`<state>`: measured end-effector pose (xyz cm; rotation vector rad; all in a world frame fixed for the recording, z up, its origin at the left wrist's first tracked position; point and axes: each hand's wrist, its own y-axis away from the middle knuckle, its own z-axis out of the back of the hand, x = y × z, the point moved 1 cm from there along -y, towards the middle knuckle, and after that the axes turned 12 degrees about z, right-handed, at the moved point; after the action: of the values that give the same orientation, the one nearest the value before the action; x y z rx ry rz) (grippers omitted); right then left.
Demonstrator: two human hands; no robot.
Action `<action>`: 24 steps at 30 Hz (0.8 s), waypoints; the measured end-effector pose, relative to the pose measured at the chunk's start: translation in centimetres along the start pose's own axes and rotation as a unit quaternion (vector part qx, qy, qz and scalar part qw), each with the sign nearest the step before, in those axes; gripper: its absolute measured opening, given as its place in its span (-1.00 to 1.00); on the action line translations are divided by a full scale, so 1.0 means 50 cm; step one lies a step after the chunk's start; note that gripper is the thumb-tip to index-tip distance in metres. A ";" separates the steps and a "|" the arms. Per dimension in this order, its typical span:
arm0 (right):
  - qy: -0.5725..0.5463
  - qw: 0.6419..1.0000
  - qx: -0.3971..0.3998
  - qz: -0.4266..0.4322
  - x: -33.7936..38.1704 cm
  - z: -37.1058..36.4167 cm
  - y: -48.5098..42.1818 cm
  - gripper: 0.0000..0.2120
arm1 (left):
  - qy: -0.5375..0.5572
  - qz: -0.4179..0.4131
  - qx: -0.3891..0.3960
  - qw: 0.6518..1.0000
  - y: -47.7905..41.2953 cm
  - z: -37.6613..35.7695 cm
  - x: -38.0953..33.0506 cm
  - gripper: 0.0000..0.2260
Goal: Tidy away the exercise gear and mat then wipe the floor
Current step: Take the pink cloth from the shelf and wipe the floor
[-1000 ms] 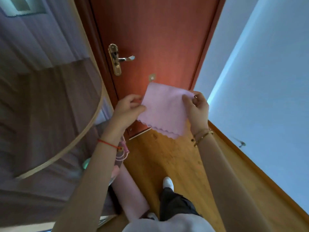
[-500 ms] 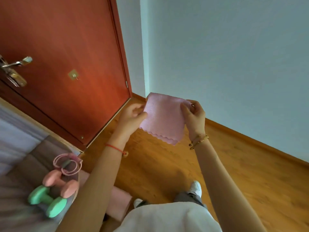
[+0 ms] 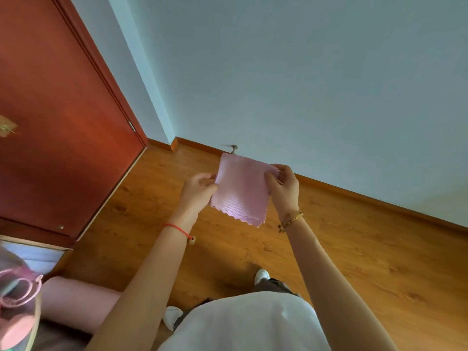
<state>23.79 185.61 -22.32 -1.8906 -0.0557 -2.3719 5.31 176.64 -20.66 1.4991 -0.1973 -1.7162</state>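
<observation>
1. Both hands, left (image 3: 200, 190) and right (image 3: 283, 186), still pinch the pink cloth (image 3: 240, 192) by its sides, at chest height.
2. View has swung off the door (image 3: 50, 122) onto bare wooden floor (image 3: 354, 249).
3. Rolled mat (image 3: 76, 302) looks stowed; wiping comes next, I'd say.

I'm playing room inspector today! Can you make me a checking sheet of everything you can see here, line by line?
Surface: wooden floor, bare where it shows.
Job's things: pink cloth held up in the air, not touching the floor; rolled pink mat lying at lower left; pink rings and a pink dumbbell on a round table's edge.
Clutter: nothing seen on the open floor.
Hands: left hand and right hand each pinch one side of the cloth.
Cables: nothing seen.
Surroundings: red-brown door, shut; pale wall; a doorstop at the skirting.
</observation>
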 end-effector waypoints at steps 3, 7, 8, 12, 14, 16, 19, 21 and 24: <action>0.013 1.000 0.011 -0.019 -0.054 0.066 -0.057 -0.85 | -0.003 0.005 0.009 1.000 -0.038 -0.103 -0.019 -0.59; 0.036 0.998 0.013 -0.041 -0.130 0.121 -0.136 -0.85 | 0.014 0.024 0.021 0.999 -0.100 -0.205 -0.025 -0.68; 0.043 0.998 0.015 -0.048 -0.152 0.129 -0.155 -0.85 | 0.010 0.027 0.022 0.999 -0.119 -0.226 -0.024 -0.69; 0.057 0.995 0.024 -0.073 -0.256 0.131 -0.230 -0.86 | -0.012 0.025 0.028 0.999 -0.224 -0.291 -0.006 -0.71; 0.066 0.994 0.023 -0.080 -0.326 0.117 -0.264 -0.85 | -0.021 0.025 0.031 0.999 -0.294 -0.324 0.017 -0.71; 0.072 0.993 0.016 -0.088 -0.412 0.096 -0.293 -0.85 | -0.025 0.030 0.029 0.999 -0.373 -0.359 0.052 -0.72; 0.084 0.992 0.004 -0.099 -0.558 0.057 -0.324 -0.86 | -0.023 0.037 0.031 0.999 -0.496 -0.418 0.133 -0.73; 0.089 0.990 0.000 -0.111 -0.664 0.029 -0.337 -0.85 | -0.026 0.044 0.031 0.998 -0.579 -0.454 0.201 -0.73; 0.094 0.987 0.005 -0.129 -0.833 -0.012 -0.353 -0.85 | -0.027 0.064 0.036 0.997 -0.709 -0.507 0.317 -0.75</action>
<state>30.46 205.65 -62.33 -1.7379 -0.3139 -2.7019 11.73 198.85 -60.87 1.4592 -0.3793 -1.6640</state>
